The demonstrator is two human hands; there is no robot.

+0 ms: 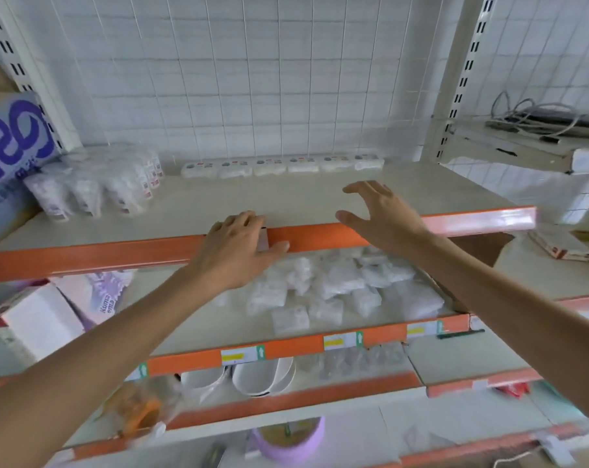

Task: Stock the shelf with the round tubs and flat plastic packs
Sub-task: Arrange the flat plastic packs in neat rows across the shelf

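Right hand (380, 214): fingers wide, empty, above cream shelf (286, 201).
Left hand (239, 244): fingers resting on orange shelf lip (117, 255), holding nothing.
White flat plastic packs (283, 165): left-right row, far of right hand.

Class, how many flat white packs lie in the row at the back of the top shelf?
6 flat packs, side by side in one row against the wire grid, from the leftmost pack to the rightmost pack near the right upright. Blur may hide more.
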